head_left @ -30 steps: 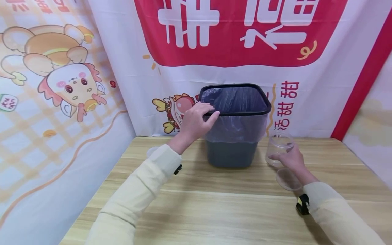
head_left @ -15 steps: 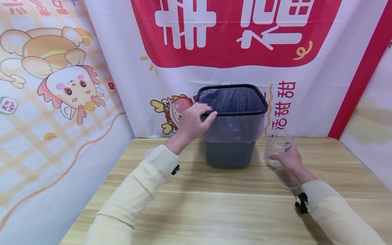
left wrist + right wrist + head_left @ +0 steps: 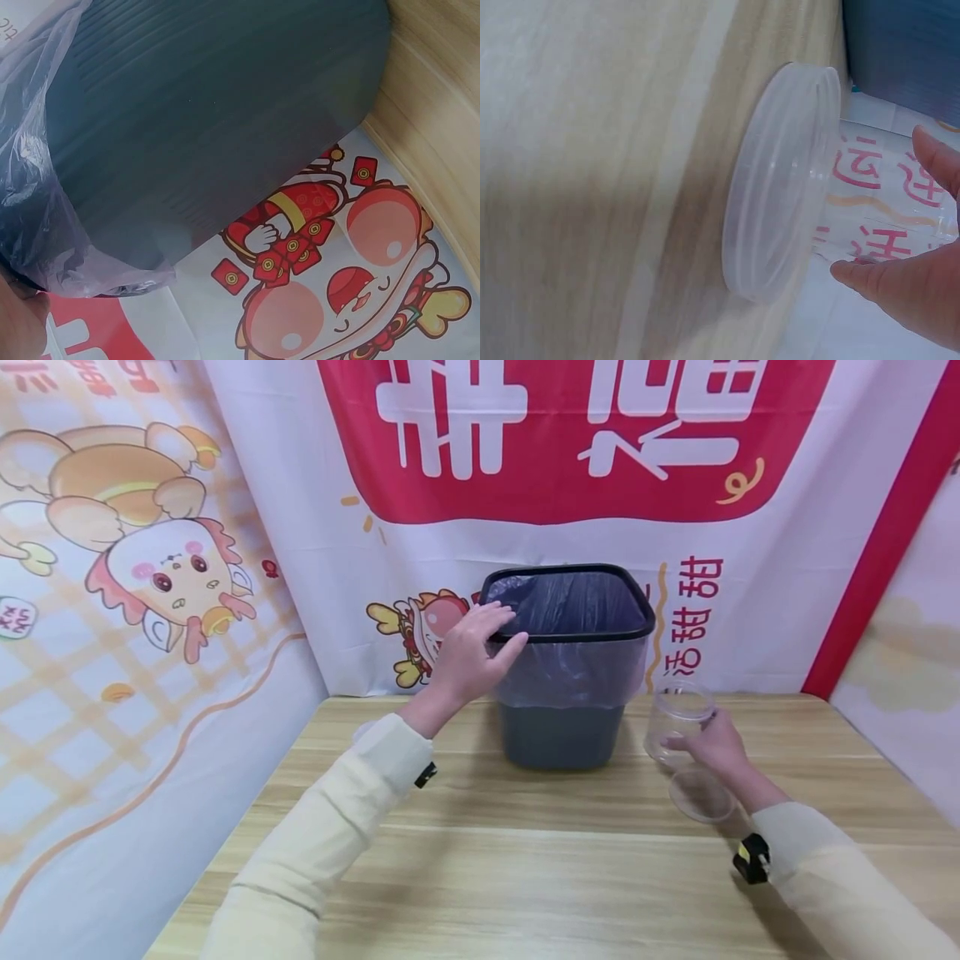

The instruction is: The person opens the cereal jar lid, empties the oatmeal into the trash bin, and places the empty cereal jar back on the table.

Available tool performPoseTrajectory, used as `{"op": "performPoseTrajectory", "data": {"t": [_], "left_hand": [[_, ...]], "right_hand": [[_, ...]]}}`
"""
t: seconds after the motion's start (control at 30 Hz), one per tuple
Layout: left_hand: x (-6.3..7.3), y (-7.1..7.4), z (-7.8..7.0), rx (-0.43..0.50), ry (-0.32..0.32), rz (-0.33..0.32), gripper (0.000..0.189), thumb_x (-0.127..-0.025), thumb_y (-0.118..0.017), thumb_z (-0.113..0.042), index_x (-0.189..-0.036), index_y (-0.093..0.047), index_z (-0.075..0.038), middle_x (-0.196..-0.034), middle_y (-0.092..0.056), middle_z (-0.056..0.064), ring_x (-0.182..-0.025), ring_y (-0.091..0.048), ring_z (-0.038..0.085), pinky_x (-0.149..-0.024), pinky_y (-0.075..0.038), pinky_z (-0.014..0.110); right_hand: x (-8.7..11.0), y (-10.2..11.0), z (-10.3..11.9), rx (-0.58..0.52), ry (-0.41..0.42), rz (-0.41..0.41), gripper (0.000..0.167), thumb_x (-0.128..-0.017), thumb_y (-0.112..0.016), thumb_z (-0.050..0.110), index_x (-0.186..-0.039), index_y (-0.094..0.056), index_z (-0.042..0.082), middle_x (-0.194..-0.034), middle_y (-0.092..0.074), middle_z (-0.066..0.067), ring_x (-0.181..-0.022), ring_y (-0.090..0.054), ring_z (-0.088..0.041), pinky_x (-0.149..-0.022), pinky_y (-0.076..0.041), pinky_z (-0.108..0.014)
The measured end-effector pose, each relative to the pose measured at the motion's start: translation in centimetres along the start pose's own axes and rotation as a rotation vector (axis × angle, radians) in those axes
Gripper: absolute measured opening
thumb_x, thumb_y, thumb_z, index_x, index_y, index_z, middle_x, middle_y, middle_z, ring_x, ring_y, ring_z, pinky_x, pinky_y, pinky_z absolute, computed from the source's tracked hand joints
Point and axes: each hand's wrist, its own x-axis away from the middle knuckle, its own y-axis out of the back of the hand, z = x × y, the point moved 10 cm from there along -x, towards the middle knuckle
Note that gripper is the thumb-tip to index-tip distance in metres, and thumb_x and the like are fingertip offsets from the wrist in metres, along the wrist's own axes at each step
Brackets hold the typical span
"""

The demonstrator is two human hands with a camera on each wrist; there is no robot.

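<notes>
While the lid (image 3: 701, 795) lies loose on the tabletop (image 3: 517, 885), the right hand (image 3: 718, 747) grips the seemingly still uncapped clear container (image 3: 677, 718) just behind; the left hand (image 3: 474, 653) rests unclenched on the bin (image 3: 562, 739), whose bag (image 3: 577, 672) looks fully fitted.

The bin (image 3: 566, 737) looks matt plastic, its liner (image 3: 581, 672) thin, glossy film. The jar (image 3: 664, 727) looks smooth, clear plastic, the table (image 3: 487, 885) wood-grained.
</notes>
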Motion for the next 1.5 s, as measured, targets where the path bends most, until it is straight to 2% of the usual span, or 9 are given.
{"op": "performPoseTrajectory", "data": {"t": [0.2, 0.33, 0.47, 0.77, 0.93, 1.07, 1.27, 1.5], "left_hand": [[0.3, 1.0, 0.3, -0.001, 0.003, -0.033, 0.045, -0.094, -0.061, -0.032, -0.126, -0.063, -0.001, -0.131, -0.06, 0.013, -0.131, -0.047, 0.022, -0.111, -0.029, 0.03], [1.1, 2.1, 1.0, -0.009, 0.012, -0.068, 0.046, -0.093, -0.062, -0.031, -0.127, -0.062, 0.0, -0.131, -0.059, 0.014, -0.129, -0.049, 0.025, -0.111, -0.029, 0.03], [2.4, 3.2, 2.0, 0.014, 0.041, -0.091, 0.045, -0.093, -0.063, -0.028, -0.127, -0.062, 0.001, -0.131, -0.059, 0.016, -0.127, -0.05, 0.027, -0.11, -0.031, 0.034], [6.1, 5.3, 4.3, 0.007, 0.097, -0.106, 0.044, -0.091, -0.068, -0.025, -0.127, -0.062, -0.001, -0.132, -0.059, 0.014, -0.127, -0.051, 0.026, -0.107, -0.037, 0.04], [7.9, 6.0, 5.6, -0.005, 0.126, -0.12, 0.044, -0.09, -0.068, -0.026, -0.127, -0.063, -0.001, -0.131, -0.059, 0.014, -0.125, -0.052, 0.028, -0.105, -0.039, 0.041], [9.5, 6.3, 6.8, -0.015, 0.155, -0.117, 0.044, -0.091, -0.067, -0.025, -0.126, -0.062, 0.0, -0.13, -0.06, 0.016, -0.123, -0.053, 0.031, -0.104, -0.04, 0.043], [12.3, 6.4, 9.0, -0.055, 0.263, -0.091, 0.046, -0.09, -0.068, -0.025, -0.128, -0.06, 0.001, -0.131, -0.058, 0.018, -0.123, -0.052, 0.033, -0.105, -0.039, 0.046], [15.7, 6.5, 12.0, -0.052, 0.434, -0.054, 0.054, -0.091, -0.067, -0.031, -0.132, -0.055, 0.001, -0.134, -0.055, 0.019, -0.125, -0.049, 0.037, -0.105, -0.036, 0.051]], "right_hand": [[0.6, 0.2, 0.1, 0.0, -0.062, 0.045, 0.087, -0.075, -0.082, 0.018, -0.14, -0.033, -0.013, -0.138, -0.04, -0.037, -0.126, -0.038, -0.053, -0.104, -0.029, -0.062], [1.0, 0.3, 0.1, 0.007, -0.09, 0.07, 0.09, -0.076, -0.082, 0.022, -0.141, -0.03, -0.013, -0.143, -0.031, -0.04, -0.13, -0.03, -0.056, -0.105, -0.026, -0.064], [1.6, 0.5, 0.1, 0.031, -0.118, 0.086, 0.099, -0.077, -0.082, 0.027, -0.144, -0.021, -0.013, -0.145, -0.022, -0.042, -0.131, -0.025, -0.058, -0.104, -0.025, -0.065], [3.4, 1.0, 0.8, 0.047, -0.13, 0.111, 0.104, -0.083, -0.077, 0.032, -0.143, -0.009, -0.019, -0.142, -0.022, -0.045, -0.131, -0.024, -0.058, -0.106, -0.024, -0.063], [4.3, 1.1, 1.2, 0.027, -0.12, 0.111, 0.101, -0.084, -0.076, 0.029, -0.142, -0.011, -0.021, -0.14, -0.025, -0.046, -0.13, -0.026, -0.058, -0.106, -0.026, -0.062], [5.1, 0.5, 1.0, 0.01, -0.129, 0.144, 0.103, -0.084, -0.077, 0.03, -0.141, -0.01, -0.023, -0.139, -0.026, -0.046, -0.129, -0.027, -0.058, -0.106, -0.027, -0.061], [6.2, -0.8, 0.7, -0.031, -0.146, 0.191, 0.103, -0.084, -0.076, 0.029, -0.143, -0.007, -0.021, -0.142, -0.025, -0.044, -0.131, -0.025, -0.057, -0.107, -0.027, -0.06], [7.7, -2.3, 2.1, -0.088, -0.115, 0.216, 0.099, -0.084, -0.077, 0.022, -0.142, -0.011, -0.021, -0.14, -0.027, -0.043, -0.131, -0.027, -0.057, -0.107, -0.028, -0.059]]}}
